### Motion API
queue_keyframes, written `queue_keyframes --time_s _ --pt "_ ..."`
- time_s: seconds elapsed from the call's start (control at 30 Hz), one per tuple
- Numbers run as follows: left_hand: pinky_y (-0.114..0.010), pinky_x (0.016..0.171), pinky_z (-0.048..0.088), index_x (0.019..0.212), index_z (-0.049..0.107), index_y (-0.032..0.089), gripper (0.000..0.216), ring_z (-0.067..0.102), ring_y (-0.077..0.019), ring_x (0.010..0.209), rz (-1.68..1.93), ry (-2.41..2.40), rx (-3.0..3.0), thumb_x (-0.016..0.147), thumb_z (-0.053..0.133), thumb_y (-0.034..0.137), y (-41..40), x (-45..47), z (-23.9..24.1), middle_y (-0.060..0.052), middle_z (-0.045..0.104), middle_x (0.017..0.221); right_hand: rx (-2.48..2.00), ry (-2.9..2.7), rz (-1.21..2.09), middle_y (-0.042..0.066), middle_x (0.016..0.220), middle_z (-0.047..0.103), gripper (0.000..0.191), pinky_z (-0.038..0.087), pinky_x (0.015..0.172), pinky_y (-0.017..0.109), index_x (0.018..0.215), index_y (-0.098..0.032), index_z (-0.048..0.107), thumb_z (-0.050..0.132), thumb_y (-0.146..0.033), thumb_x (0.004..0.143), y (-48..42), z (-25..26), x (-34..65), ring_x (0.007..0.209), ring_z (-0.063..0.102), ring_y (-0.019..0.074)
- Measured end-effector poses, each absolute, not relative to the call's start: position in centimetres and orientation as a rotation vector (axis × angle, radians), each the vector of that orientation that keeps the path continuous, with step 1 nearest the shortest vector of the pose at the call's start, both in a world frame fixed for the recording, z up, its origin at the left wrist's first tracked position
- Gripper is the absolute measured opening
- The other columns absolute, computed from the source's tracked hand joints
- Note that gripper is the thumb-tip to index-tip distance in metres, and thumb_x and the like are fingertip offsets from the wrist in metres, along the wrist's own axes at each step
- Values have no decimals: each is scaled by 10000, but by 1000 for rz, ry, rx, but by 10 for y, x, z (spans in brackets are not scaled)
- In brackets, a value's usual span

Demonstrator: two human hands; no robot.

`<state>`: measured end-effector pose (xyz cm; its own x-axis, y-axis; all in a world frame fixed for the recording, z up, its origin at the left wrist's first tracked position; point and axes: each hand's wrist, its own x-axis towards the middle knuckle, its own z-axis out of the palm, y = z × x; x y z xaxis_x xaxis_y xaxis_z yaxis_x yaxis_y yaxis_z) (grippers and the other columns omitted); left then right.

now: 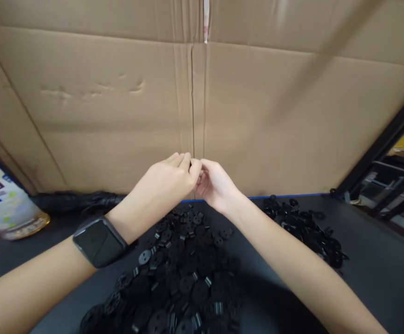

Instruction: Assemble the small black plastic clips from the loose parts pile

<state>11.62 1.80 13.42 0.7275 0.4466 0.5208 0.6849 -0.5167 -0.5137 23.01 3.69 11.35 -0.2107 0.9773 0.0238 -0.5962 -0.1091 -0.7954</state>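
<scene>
The left hand [172, 177] and right hand [220, 186] meet, fingers curled together; whether they pinch anything, I cannot tell. Below the grip lie black discs [186, 284], probably light, stiff, slightly slippery, best taken by the rim; right of it, glossy black pieces [304, 228]

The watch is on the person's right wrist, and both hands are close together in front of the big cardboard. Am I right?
Not quite: the head view shows the watch on the left wrist, not the right. The left hand and right hand are indeed close together in front of the big cardboard.
</scene>
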Motion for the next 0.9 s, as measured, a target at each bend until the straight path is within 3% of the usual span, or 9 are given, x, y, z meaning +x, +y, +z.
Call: queue_keyframes --time_s 0.13,0.27,0.57,0.77,0.9 --pt "-363 711 522 858 549 105 274 625 -240 835 -458 -916 -2157 834 284 36 -5 113 141 -117 603 816 -631 -967 1598 3 622 553 127 465 759 276 659 -164 522 444 -141 756 24 122 232 694 559 113" --pt "-332 645 525 909 540 70 241 632 -247 820 -396 -991 -2155 838 311 49 -36 114 127 -134 611 858 -649 -1025 1588 4 665 567 78 464 770 284 694 -158 537 475 -152 742 -7 110 236 730 569 116" --pt "-386 875 493 1111 521 7 354 578 -264 1060 -594 -803 -2150 839 295 -4 -90 135 74 -220 591 1136 -654 -1046 1528 -20 635 582 47 458 716 240 652 -165 527 521 -127 679 -81 72 264 660 558 97" --pt "-354 890 484 1056 552 -24 358 608 -266 1012 -583 -754 -2183 777 332 -67 -88 144 41 -244 622 1068 -824 -900 1659 -30 558 552 116 466 653 220 584 -166 505 477 -76 651 -75 43 270 526 515 76" --pt "-313 706 530 1002 560 30 287 657 -243 864 -497 -885 -2221 817 346 -15 -95 143 46 -187 659 959 -811 -857 1674 -17 572 570 183 492 718 252 608 -155 541 435 -20 670 -83 39 270 538 544 82"
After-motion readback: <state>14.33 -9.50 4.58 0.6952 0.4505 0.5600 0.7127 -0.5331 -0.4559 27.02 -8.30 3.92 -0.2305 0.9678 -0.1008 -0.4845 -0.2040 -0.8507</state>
